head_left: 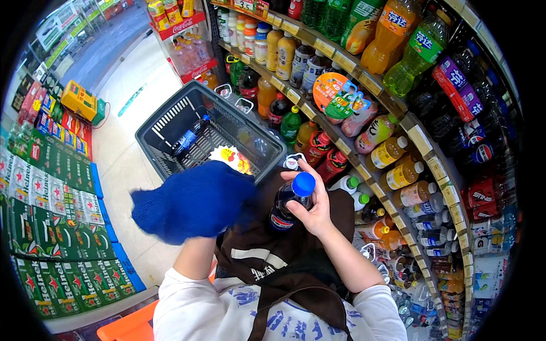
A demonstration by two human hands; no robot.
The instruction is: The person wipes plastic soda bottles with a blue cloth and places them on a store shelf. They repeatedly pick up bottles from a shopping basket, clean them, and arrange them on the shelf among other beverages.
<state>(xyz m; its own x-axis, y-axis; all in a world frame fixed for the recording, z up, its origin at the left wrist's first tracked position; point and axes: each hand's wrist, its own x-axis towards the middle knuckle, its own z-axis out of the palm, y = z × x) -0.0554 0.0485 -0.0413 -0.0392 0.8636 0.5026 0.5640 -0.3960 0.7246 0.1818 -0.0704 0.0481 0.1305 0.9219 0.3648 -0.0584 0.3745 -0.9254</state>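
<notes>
My right hand (pixel 313 200) is closed around a dark cola bottle (pixel 283 209) with a blue cap, held upright over my lap. A blue cloth (pixel 192 202) covers my left hand, blurred at its edge; the fingers are hidden beneath it. Beyond my hands stands a dark grey plastic shopping basket (pixel 149 147). Inside it lie another dark bottle with a blue label (pixel 187 138) and a jagged-edged yellow and white promotional card (pixel 228 157).
Curved shelves (pixel 341 147) packed with drink bottles run along the right. Stacked green beer cartons (pixel 55 243) line the left. A red drinks rack (pixel 187 47) stands beyond the basket. An orange plastic piece (pixel 132 324) shows at lower left.
</notes>
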